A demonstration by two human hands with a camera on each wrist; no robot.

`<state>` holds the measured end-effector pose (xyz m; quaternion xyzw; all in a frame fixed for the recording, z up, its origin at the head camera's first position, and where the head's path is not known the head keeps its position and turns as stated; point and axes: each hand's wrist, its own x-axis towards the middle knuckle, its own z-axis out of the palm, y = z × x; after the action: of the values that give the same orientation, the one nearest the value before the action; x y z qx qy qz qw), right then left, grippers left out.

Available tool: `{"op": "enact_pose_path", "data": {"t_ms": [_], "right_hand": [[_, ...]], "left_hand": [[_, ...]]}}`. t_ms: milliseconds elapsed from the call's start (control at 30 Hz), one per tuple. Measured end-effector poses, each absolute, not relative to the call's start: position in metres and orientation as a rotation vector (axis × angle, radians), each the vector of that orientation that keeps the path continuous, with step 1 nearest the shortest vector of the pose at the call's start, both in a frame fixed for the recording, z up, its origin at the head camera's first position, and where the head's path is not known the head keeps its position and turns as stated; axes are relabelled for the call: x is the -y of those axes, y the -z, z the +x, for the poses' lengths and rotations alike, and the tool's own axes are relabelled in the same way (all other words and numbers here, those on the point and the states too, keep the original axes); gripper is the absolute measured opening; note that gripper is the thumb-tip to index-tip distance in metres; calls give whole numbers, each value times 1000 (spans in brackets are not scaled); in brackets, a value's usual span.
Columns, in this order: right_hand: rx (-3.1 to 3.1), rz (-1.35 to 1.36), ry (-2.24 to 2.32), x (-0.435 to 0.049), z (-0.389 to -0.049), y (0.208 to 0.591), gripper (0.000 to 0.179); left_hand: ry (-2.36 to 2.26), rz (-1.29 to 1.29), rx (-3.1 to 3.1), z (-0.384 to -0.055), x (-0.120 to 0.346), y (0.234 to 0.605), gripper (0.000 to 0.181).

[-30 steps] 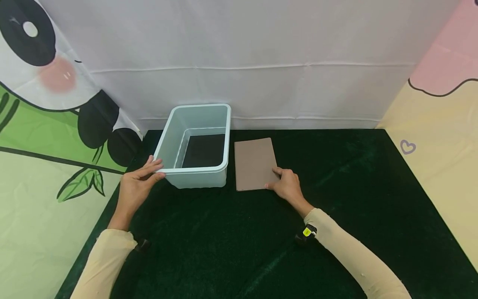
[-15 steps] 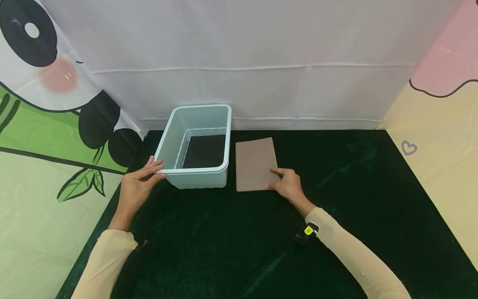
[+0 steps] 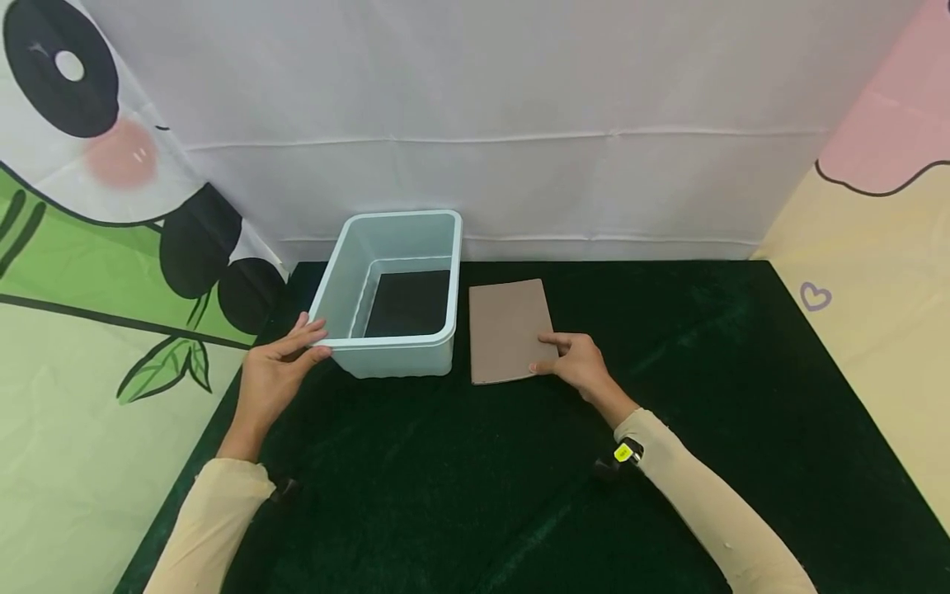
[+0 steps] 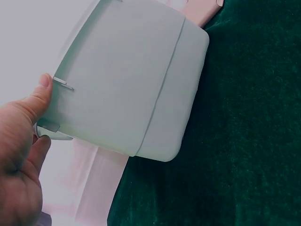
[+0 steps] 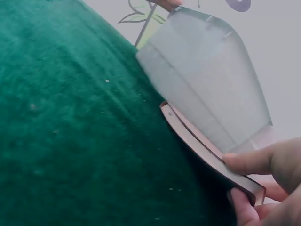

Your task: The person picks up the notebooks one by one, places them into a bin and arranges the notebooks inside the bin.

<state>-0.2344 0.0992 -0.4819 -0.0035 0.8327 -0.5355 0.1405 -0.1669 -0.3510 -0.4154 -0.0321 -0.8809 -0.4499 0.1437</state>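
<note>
A pale blue plastic bin [image 3: 393, 360] stands at the back left of the table, with a flat black rectangle [image 3: 408, 305] on its floor. My left hand [image 3: 270, 379] pinches the bin's near left rim corner; its thumb shows against the outer wall in the left wrist view. To the right of the bin lies a taupe notebook [image 3: 508, 332]. My right hand [image 3: 586, 365] grips the notebook's near right corner, and the right wrist view shows the thumb [image 5: 249, 162] on top and fingers below. There the notebook looks slightly bent, its gripped corner raised.
Dark green velvet cloth [image 3: 416, 478] covers the table. A white fabric backdrop [image 3: 534, 181] hangs close behind the bin, with printed cloths [image 3: 178, 272] along the left and right sides. Only a narrow gap separates the bin and the notebook.
The right hand and the notebook's near right corner have shifted slightly to the right, and that corner now looks a little raised. The left hand keeps its hold on the bin.
</note>
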Motion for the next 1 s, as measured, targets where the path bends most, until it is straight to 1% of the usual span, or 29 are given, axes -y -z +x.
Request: {"op": "enact_pose_path", "data": {"t_ms": [167, 433, 733, 1000], "right_hand": [[-2274, -23, 1642, -102, -237, 478, 62], [-2023, 61, 1820, -108, -240, 483, 61], [-1710, 112, 2070, -110, -237, 481, 67], [-1519, 134, 2216, -113, -234, 480, 68]], "left_hand": [[1300, -92, 2539, -166, 351, 415, 40], [1313, -88, 2533, -166, 351, 416, 39], [1312, -91, 2536, -166, 351, 416, 40], [1325, -82, 2534, -167, 352, 415, 36]]}}
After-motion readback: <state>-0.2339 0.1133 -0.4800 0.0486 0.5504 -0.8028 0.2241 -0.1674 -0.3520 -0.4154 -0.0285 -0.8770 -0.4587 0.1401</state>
